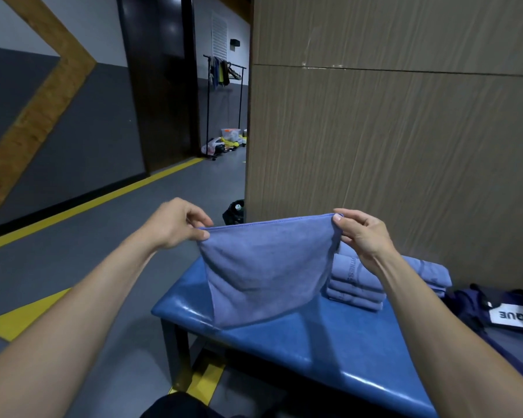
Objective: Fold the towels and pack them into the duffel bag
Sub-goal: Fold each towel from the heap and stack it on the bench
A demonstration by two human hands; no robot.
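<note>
Blue terry cloth is hanging at the centre of the frame: the left hand (175, 224) and the right hand (361, 236) are each pinching a top corner of the held towel (263, 267) between thumb and curled fingers, its lower edge touching the padded blue bench (329, 342). Behind it, towards the right, a stack of folded towels (360, 285) is sitting on the bench, while the dark duffel bag (495, 309) is lying at the right edge, just beside the stack.

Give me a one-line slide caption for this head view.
Left hand and right hand pinch a blue towel's top corners above the bench, folded towels stacked behind.
</note>
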